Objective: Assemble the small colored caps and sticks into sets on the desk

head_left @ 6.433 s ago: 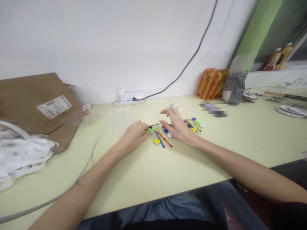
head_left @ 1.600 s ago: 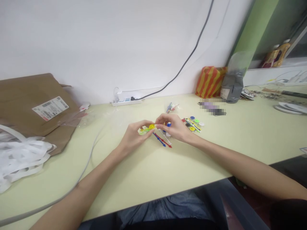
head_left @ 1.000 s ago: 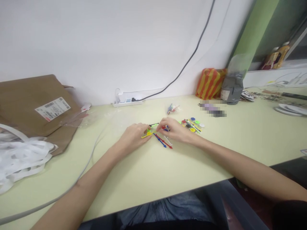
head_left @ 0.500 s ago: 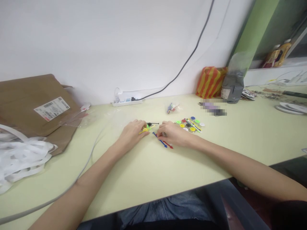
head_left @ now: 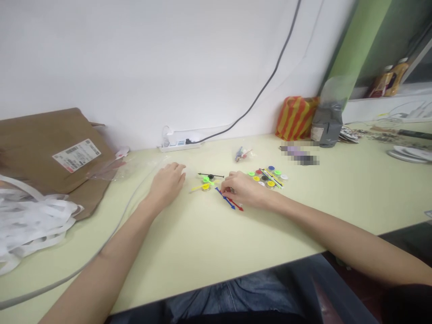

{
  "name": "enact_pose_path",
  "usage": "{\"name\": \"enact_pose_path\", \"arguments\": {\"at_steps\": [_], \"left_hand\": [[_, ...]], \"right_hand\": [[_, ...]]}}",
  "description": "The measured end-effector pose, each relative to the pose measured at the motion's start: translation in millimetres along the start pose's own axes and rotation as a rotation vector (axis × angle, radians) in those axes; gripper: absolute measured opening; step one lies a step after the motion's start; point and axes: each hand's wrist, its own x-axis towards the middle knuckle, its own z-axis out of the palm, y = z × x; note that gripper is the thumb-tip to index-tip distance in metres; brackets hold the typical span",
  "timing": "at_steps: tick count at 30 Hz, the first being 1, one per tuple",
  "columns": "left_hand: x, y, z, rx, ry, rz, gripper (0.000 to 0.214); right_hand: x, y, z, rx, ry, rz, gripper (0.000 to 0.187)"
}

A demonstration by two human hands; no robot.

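Observation:
My left hand (head_left: 167, 184) rests open on the pale green table (head_left: 202, 243), holding nothing, a little left of the small plastic pieces. Those pieces are a black stick with a round black hub (head_left: 211, 176), a green piece (head_left: 206, 179) and a yellow stick with a round yellow cap (head_left: 204, 186). My right hand (head_left: 243, 191) is curled, its fingertips over a red stick (head_left: 232, 202) and a blue stick (head_left: 227, 201). Whatever lies under those fingers is hidden. Beyond it lie several coloured round caps (head_left: 266, 177) with thin striped sticks.
A small clear bag of parts (head_left: 242, 154) lies behind the hands. A power strip (head_left: 178, 145) stands at the wall. A brown paper parcel (head_left: 57, 155), white plastic strips (head_left: 30, 220), a grey cable (head_left: 128, 229) and a striped bag (head_left: 296, 118) surround the table's back and left.
My left hand has moved left, away from the pieces, and is open. The yellow, green and black pieces now lie on the table. My right hand stays over the red and blue sticks.

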Motion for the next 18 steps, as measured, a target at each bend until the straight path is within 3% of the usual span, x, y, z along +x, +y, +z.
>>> {"name": "enact_pose_path", "arguments": {"at_steps": [5, 7, 11, 18], "left_hand": [[-3.8, -6.7, 15.0, 0.013, -0.165, -0.019, 0.041], [-4.4, -6.0, 16.0, -0.024, -0.177, 0.0, 0.04], [-3.9, 6.5, 7.2, -0.052, -0.051, 0.034, 0.04], [-8.4, 53.5, -31.1, -0.159, 0.12, 0.186, 0.052]], "right_hand": [[-0.3, 1.4, -0.4, -0.008, 0.025, 0.016, 0.01], [-0.1, 1.0, -2.6, 0.0, 0.044, 0.019, 0.011], [0.2, 3.4, -9.0, -0.017, 0.088, 0.021, 0.013], [-3.4, 19.9, -17.1, -0.118, 0.066, 0.086, 0.01]]}}
